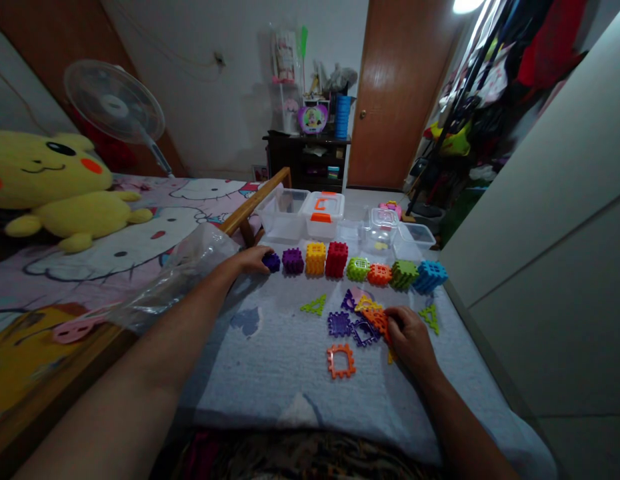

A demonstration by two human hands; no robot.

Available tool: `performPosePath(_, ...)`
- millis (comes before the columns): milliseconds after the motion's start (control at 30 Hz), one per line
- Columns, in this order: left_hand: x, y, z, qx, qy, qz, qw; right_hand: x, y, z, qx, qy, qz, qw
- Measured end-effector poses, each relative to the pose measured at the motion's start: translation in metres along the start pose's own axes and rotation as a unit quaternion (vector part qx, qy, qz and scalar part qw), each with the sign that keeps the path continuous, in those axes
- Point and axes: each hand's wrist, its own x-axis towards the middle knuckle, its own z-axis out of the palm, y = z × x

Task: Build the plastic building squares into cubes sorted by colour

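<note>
My left hand [255, 259] is closed around a small stack of dark purple interlocking tiles [273, 262] at the left end of a row. My right hand [409, 332] is closed, its fingertips on an orange interlocking tile [377, 321] in a loose pile. Beside it lie a dark purple square tile [339, 324], a purple frame tile [364, 332] and a yellow piece [367, 303]. An orange frame tile [341, 361] lies nearer me, and green triangular tiles [315, 305] rest on either side. Part of the pile is hidden by my right fingers.
The row continues with purple [293, 261], yellow [315, 259], red [337, 260], green, orange and blue stacks [431, 275]. Clear plastic boxes [285, 210] stand behind it. A wooden rail [240, 212] and plastic bag [185, 267] border the left; a pale cabinet [550, 267] borders the right.
</note>
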Motion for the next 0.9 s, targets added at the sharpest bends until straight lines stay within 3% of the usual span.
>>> performPosePath(267,-0.003,0.01,0.0,0.014,0.005,0.004,1.0,0.001,-0.004,0.0,0.006,0.012,-0.003,1.0)
performPosePath(400,-0.022,0.026,-0.004,0.082,0.119,0.022,0.989,0.001,-0.005,-0.001,0.005,0.014,-0.001,1.0)
performPosePath(533,-0.063,0.083,0.008,0.137,0.253,0.114,0.951,0.001,-0.006,-0.001,0.007,0.016,0.001,1.0)
performPosePath(600,-0.085,0.121,0.027,0.105,0.211,0.182,0.955,0.001,-0.007,-0.001,0.01,0.019,-0.001,1.0)
performPosePath(667,-0.1,0.156,0.053,0.075,0.099,0.26,0.958,0.001,-0.007,-0.001,0.012,0.019,-0.004,1.0)
performPosePath(733,-0.106,0.181,0.078,0.088,0.012,0.295,0.952,0.001,-0.007,-0.001,0.013,0.021,-0.005,1.0)
performPosePath(800,-0.105,0.195,0.097,0.119,-0.034,0.3,0.946,0.001,-0.007,-0.001,0.016,0.025,-0.003,1.0)
performPosePath(900,-0.099,0.2,0.11,0.143,-0.05,0.276,0.949,0.0,-0.005,0.0,0.019,0.026,0.001,0.999)
